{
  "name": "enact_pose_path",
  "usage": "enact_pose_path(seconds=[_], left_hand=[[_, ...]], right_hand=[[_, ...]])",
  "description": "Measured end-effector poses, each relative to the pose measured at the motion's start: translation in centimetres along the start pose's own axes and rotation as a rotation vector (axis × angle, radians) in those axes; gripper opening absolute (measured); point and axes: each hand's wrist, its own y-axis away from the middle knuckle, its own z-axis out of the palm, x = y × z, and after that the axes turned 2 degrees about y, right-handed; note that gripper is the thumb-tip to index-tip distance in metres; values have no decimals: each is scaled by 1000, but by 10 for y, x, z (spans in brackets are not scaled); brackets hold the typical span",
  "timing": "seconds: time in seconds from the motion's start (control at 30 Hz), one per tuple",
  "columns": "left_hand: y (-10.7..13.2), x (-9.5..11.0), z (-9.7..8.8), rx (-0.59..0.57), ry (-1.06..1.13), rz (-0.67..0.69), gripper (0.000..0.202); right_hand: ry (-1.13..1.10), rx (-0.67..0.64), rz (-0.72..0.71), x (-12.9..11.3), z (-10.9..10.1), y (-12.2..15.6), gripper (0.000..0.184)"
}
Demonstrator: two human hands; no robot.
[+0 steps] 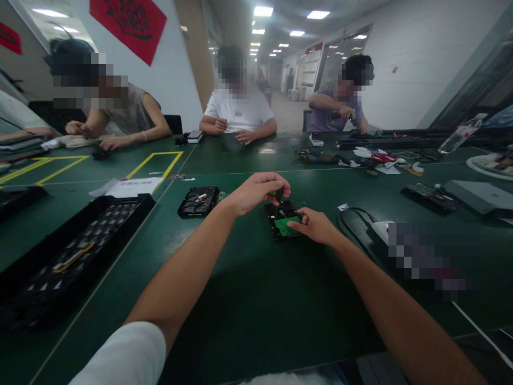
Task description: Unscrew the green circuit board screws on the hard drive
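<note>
Left hand: fingers curled together above the device; cannot tell whether they pinch anything. Black device, green board uppermost: on the counter, between the hands; probably stiff, fairly light, board fragile; best held by side edges. Right hand: thumb and fingers pinching its right edge.

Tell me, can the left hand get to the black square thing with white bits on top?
Probably yes. The black square thing lies on the table near the left hand, and nothing tall seems to stand between them. The hand is at the green-topped device.
</note>
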Motion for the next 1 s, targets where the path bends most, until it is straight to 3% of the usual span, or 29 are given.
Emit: enact_pose_path(seconds=[0.2,0.33,0.57,0.7,1.0], left_hand=[[2,4,2,14,55,-20,21],[2,1,-1,12,-21,-3,22],[-3,-3,3,209,-155,3,14],[-3,-3,6,200,-89,-14,9],[-3,-5,3,133,107,-45,24]], right_hand=[[37,7,39,-7,-1,4,61],[38,11,35,-10,-2,5,62],[39,-4,13,-4,-2,5,64],[-9,-10,-54,3,-3,5,55],[-94,-59,-104,11,-6,6,46]])
